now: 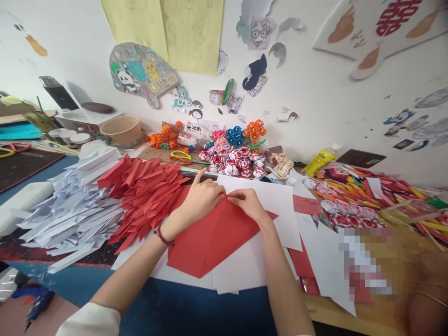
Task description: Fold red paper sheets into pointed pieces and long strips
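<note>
A large sheet of red paper [199, 242] with a crease down its middle lies over white sheets in front of me. My left hand [201, 195] pinches its far edge, index finger raised. Right beside it, my right hand [248, 203] grips the same edge between thumb and fingers. The fingertips of both hands nearly meet at the top of the crease. Under and around the red sheet are white paper sheets [241, 270]. To the left lie a heap of folded red paper strips [147, 191] and a heap of folded white paper strips [80, 205].
Red-and-white paper flowers [233, 163] and orange pipe-cleaner flowers [255, 130] stand along the wall. A yellow bottle [320, 161] and coloured strips [371, 189] are at the back right. A round tub [121, 130] sits back left. Another person's arm [429, 289] is at the right edge.
</note>
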### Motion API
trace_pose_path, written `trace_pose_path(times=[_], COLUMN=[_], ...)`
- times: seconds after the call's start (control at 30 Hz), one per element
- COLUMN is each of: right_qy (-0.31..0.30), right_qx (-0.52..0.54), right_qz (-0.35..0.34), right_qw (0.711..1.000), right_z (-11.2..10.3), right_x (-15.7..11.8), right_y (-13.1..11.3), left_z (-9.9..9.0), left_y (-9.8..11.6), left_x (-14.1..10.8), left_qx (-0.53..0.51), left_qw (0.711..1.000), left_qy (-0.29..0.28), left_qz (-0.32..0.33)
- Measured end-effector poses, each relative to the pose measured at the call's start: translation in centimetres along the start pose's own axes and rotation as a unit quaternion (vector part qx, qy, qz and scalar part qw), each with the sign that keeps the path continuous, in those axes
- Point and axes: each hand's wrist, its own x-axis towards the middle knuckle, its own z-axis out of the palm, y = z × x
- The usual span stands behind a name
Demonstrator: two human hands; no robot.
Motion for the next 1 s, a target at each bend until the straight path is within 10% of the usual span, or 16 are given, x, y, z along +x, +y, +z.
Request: trace_pose_path(times=[0.37,1.0], right_qy=[-0.02,-0.035], right_qx=[-0.021,-0.027], right_qz=[-0.015,-0.03], right_qw=[0.999,0.999], right_z=[-0.4,-0.2], right_x=[-0.5,-0.6], right_y=[-1.1,-1.9], left_z=[1.9,2.3], left_y=[-3.5,-2.3], left_x=[1.0,0.9], left_qx=[-0.282,-0.247], left_qw=[0.955,0.968], left_qy=[-0.073,-0.039], left_qz=[-0.053,-0.032])
